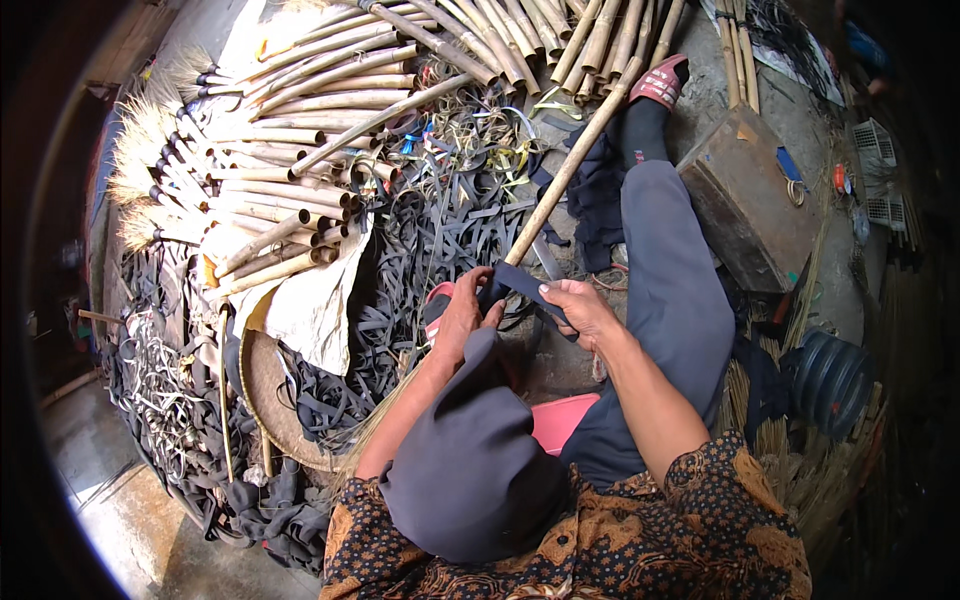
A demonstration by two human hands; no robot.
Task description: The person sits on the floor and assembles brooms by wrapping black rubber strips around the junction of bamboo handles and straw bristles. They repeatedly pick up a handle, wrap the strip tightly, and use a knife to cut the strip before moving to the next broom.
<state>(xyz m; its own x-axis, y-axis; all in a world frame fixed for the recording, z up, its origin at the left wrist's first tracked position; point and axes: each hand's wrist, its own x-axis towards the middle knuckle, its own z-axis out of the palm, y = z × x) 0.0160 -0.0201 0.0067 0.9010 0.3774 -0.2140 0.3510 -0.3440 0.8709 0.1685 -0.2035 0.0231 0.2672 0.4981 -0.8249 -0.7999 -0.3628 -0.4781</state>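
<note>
Right hand point(585, 312) on it, fingers clamped on a dark strip point(520, 281), left hand point(465, 312) by the pole point(572, 165), grip unclear

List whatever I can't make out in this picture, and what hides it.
All in the head view:
- Near end of the bamboo pole being handled: covered by the left hand and dark strip.
- Some fingertips of the right hand: under the hand and strip.
- Much of the red slipper: behind the left hand.
- Far ends of the upper poles: cut off by the top edge.
</note>
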